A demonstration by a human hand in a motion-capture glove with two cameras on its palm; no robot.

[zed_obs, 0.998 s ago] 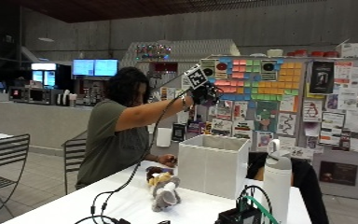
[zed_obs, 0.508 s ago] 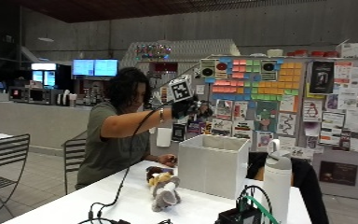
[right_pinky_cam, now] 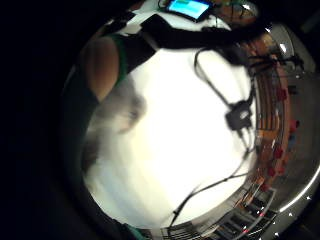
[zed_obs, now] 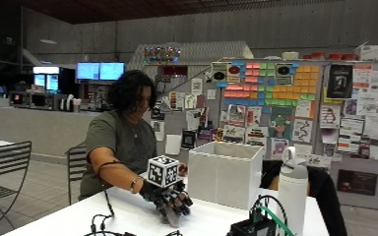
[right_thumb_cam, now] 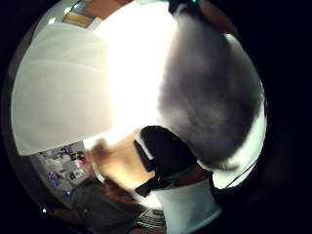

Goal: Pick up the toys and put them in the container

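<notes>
At a white table (zed_obs: 143, 216) in a large hall, a seated person in a grey-green T-shirt reaches down with the gloved right hand (zed_obs: 168, 200), its fingers (zed_obs: 176, 209) pointing at the tabletop and curving over something small beneath them. From the outside view the object under the glove is mostly hidden by the hand, so whether the fingers are wrapped round it cannot be told. The thumb-side palm view shows a plush toy (right_thumb_cam: 209, 97), grey and white and furry, filling much of the frame close against the palm, with the table bright beneath it. In the little-finger-side palm view a blurred grey furry shape (right_pinky_cam: 122, 112) lies on the white tabletop just beside the person's bare forearm.

The container (zed_obs: 223, 172), a white open-topped box, stands upright on the table just beside the gloved hand, on the side away from the person's body; its pale wall (right_thumb_cam: 58, 92) also shows in the thumb-side view, near the toy. Nothing of its inside can be seen from these angles.

A white bottle (zed_obs: 292, 189) with a loop handle stands on the table beyond the container, and a dark device (zed_obs: 253, 227) sits at the near edge. A metal chair (zed_obs: 2, 172) stands well apart from the table, and a wall of coloured notes and posters (zed_obs: 281, 93) fills the background.
</notes>
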